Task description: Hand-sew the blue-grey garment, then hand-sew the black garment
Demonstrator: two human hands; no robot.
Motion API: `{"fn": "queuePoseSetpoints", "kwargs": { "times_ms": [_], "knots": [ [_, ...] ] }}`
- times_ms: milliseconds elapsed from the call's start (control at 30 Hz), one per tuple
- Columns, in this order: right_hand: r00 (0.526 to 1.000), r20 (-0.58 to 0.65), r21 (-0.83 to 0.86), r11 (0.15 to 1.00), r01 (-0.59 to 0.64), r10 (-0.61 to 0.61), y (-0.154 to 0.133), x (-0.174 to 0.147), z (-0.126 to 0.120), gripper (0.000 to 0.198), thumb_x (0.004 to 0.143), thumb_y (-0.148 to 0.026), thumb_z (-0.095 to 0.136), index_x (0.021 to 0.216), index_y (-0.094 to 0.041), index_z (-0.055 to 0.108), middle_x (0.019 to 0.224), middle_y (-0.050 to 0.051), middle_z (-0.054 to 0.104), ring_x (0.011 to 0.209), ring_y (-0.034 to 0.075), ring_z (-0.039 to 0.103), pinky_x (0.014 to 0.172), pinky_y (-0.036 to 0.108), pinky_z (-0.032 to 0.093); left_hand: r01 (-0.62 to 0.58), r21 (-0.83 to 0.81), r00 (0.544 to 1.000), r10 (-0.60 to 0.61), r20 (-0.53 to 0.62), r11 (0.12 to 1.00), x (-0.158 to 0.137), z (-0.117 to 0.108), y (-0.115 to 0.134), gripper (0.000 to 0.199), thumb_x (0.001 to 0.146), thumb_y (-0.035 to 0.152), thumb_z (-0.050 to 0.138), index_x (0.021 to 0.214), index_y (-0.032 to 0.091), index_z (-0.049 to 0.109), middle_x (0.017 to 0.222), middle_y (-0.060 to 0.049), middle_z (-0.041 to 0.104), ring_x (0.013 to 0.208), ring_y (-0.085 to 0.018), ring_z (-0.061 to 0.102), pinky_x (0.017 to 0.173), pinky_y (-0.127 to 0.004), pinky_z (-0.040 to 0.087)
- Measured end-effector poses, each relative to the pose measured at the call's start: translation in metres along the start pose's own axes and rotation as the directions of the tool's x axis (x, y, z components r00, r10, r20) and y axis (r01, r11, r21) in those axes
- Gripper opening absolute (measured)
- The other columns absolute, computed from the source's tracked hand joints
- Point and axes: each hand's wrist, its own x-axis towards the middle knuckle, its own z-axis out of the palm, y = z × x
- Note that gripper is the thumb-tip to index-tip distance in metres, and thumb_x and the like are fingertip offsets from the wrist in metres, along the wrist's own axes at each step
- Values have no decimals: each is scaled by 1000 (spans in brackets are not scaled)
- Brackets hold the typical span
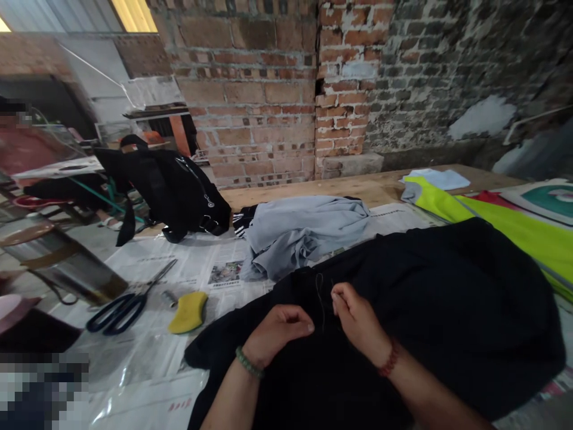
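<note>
A large piece of dark cloth [447,298], black or navy, lies heaped in front of me, and both hands are over it. My left hand [280,334], with a green bead bracelet, has thumb and forefinger pinched together; whatever is between them is too small to make out. Across a small gap, my right hand [358,319], with a red bead bracelet, is also closed in a pinch, its contents hidden. A thin pale thread [320,298] loops over the cloth between the two hands. Where its ends run is unclear.
Scissors [129,301], a yellow sponge [188,312], a small spool [169,298] and a metal flask [67,263] are at left on newspaper. Grey cloth [308,230] and a black bag [174,191] lie behind. Right are a yellow-green garment [505,230] and an iron [546,197]. A person [27,149] sits far left.
</note>
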Motion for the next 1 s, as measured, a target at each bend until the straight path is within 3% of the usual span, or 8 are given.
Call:
{"fn": "queuePoseSetpoints", "kwargs": {
  "times_ms": [167, 467, 667, 733, 800, 867, 900, 1000],
  "knots": [
    [994, -113, 28, 1000, 2, 1, 13, 4, -10, 14, 86, -30, 35, 82, -22, 45, 60, -1, 50, 54, 13, 50, 52, 23, 39, 4, 210, 1000, -2, -10, 978, -6, -4, 6, 16, 60, 30, 68, 65, 15, 67, 52, 5, 50, 49, -8, 38, 49, -20, 27],
    [965, -253, -105, 993, 50, -76, 17, 8, -10, 16, 87, -28, 35, 91, -19, 47, 69, 2, 56, 59, 14, 56, 56, 24, 43, -16, 262, 995, 41, -88, 965, -6, 1, 8, 14, 59, 29, 67, 59, 15, 62, 48, 7, 43, 47, -8, 33, 46, -20, 24],
    [871, -467, -64, 989, 137, -151, -14, -18, -32, 13, 84, -25, 45, 94, -20, 51, 75, 1, 59, 63, 11, 56, 63, 22, 45, -41, 196, 994, 59, -86, 980, -7, -1, 5, 14, 61, 28, 65, 61, 15, 61, 50, 7, 44, 48, -7, 34, 48, -20, 25],
    [921, -380, 16, 995, 102, -89, -27, -34, -37, 14, 84, -26, 44, 95, -21, 51, 69, -2, 57, 55, 9, 53, 57, 19, 43, -55, 204, 994, 73, -83, 977, -7, -1, 4, 14, 62, 28, 64, 62, 14, 62, 50, 6, 45, 48, -7, 34, 48, -20, 26],
    [995, -100, 89, 996, 8, 1, -35, -48, -35, 14, 86, -27, 41, 92, -21, 52, 59, -5, 51, 47, 7, 47, 49, 18, 39, -58, 216, 993, 79, -89, 975, -7, 0, 3, 14, 63, 29, 63, 66, 15, 65, 51, 6, 47, 49, -8, 36, 49, -20, 27],
    [983, 169, 74, 993, -88, 74, -38, -56, -28, 17, 87, -29, 39, 83, -21, 53, 53, -5, 45, 46, 7, 43, 45, 18, 34, -45, 211, 992, 68, -104, 976, -8, 1, 4, 16, 63, 29, 63, 69, 15, 67, 52, 5, 49, 49, -8, 37, 50, -20, 28],
    [965, 241, 47, 992, -115, 101, -37, -59, -24, 19, 87, -30, 38, 79, -20, 53, 52, -5, 43, 46, 8, 42, 45, 18, 32, -40, 201, 992, 63, -111, 979, -8, 2, 4, 16, 63, 29, 63, 69, 15, 67, 52, 5, 49, 49, -8, 37, 50, -20, 28],
    [946, 294, -15, 990, -141, 139, -33, -59, -12, 21, 86, -29, 37, 75, -20, 53, 51, -6, 40, 45, 7, 37, 43, 19, 27, -47, 175, 990, 68, -120, 983, -8, 3, 5, 15, 62, 28, 64, 68, 15, 67, 52, 5, 49, 49, -8, 38, 51, -20, 29]
  ]
}}
